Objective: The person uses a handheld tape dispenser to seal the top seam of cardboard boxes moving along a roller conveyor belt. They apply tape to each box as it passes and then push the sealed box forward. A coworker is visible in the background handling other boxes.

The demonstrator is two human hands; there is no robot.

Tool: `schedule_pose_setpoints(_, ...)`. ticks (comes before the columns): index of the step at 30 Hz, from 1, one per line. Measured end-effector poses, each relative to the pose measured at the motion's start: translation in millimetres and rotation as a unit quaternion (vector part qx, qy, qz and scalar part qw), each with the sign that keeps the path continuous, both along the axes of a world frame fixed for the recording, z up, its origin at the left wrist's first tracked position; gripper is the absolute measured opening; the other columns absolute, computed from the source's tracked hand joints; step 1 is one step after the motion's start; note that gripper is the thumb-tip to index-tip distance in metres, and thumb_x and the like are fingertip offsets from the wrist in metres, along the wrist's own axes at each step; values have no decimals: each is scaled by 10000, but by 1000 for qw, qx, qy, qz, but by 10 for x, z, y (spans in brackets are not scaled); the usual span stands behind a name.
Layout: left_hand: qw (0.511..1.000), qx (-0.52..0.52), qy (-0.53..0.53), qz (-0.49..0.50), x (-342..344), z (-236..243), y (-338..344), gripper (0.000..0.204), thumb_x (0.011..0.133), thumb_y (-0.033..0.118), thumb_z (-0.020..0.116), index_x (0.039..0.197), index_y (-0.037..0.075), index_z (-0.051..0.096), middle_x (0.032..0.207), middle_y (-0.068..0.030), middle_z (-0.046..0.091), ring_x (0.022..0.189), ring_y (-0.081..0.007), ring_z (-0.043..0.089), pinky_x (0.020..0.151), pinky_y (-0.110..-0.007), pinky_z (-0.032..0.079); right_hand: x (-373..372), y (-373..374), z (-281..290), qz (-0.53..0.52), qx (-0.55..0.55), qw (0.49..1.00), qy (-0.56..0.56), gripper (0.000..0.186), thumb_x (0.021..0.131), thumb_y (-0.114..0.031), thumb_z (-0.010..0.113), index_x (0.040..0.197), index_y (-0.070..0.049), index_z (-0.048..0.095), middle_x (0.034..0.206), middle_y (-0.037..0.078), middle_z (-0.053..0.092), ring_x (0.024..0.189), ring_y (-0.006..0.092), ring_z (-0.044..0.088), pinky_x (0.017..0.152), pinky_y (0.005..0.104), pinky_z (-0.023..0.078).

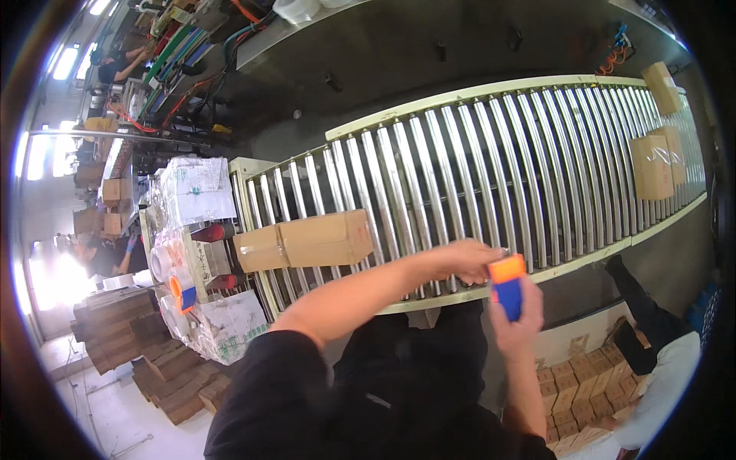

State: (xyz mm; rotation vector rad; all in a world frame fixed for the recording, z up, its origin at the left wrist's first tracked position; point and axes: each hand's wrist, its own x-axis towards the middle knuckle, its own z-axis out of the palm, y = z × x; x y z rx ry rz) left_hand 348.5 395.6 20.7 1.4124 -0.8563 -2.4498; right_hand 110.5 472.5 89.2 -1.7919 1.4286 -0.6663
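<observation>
My right hand [520,322] is wrapped round an orange-and-blue hand-held tool [509,295], its blue body against the palm and its orange end pointing up and away. The exact kind of tool does not show. My left hand [466,259] reaches across to the orange end, fingers bent together; whatever they may pinch is hidden. Both hands are over the near rail of a roller conveyor [452,176]. Left of them, a long brown cardboard box [322,239] lies on the rollers.
Brown boxes [652,167] stand at the conveyor's far right. At its left end is a machine with white wrapped panels [198,192] and an orange-and-blue item [181,294]. Flattened cardboard [115,326] is stacked behind. Another person [667,376] is at the right beside small stacked boxes [586,379].
</observation>
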Motion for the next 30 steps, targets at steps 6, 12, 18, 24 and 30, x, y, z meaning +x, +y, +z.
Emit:
schedule_pose_setpoints(6, 973, -181, -97, 103, 2081, 217, 1500, 323, 1124, 339, 691, 1064, 34, 779, 1070, -4, 751, 996, -97, 683, 902, -318, 559, 1729, 787, 248, 151, 25, 987, -51, 1007, 788, -280, 1013, 1616, -35, 495, 1487, 253, 604, 1284, 481, 673, 1022, 501, 607)
schedule_pose_setpoints(12, 788, -420, -435, 119, 3636, 105, 1199, 232, 986, 259, 765, 921, 39, 797, 958, -142, 701, 983, -292, 699, 844, -427, 559, 2693, 1524, 315, 170, -6, 985, 10, 779, 924, -271, 895, 1592, -81, 541, 1448, 270, 588, 1192, 447, 713, 900, 461, 653)
schedule_pose_setpoints(18, 662, -366, -647, -102, 3695, -761, 860, 639, 962, 252, 731, 1563, 101, 575, 1353, -236, 655, 1219, -441, 678, 1047, -529, 554, 3139, 1847, -640, 163, 48, 980, 108, 697, 978, -314, 815, 1579, -123, 519, 1503, 251, 529, 1102, 471, 721, 825, 548, 645)
schedule_pose_setpoints(24, 651, -541, -474, -244, 3378, 146, 1697, 1287, 693, 474, 979, 1736, 85, 333, 1709, -305, 385, 1555, -579, 356, 1310, -682, 262, 2920, 1479, -544, 192, 100, 971, 102, 647, 975, -321, 811, 1559, -161, 583, 1478, 189, 606, 1068, 458, 743, 887, 528, 640)
schedule_pose_setpoints(30, 701, -470, -506, -178, 3120, 51, 1296, 1354, 569, 440, 976, 1742, 213, 339, 1631, -261, 437, 1399, -502, 489, 1210, -619, 404, 2482, 1171, -654, 215, 20, 971, 100, 636, 970, -328, 807, 1555, -175, 609, 1491, 177, 612, 1123, 427, 742, 905, 502, 643)
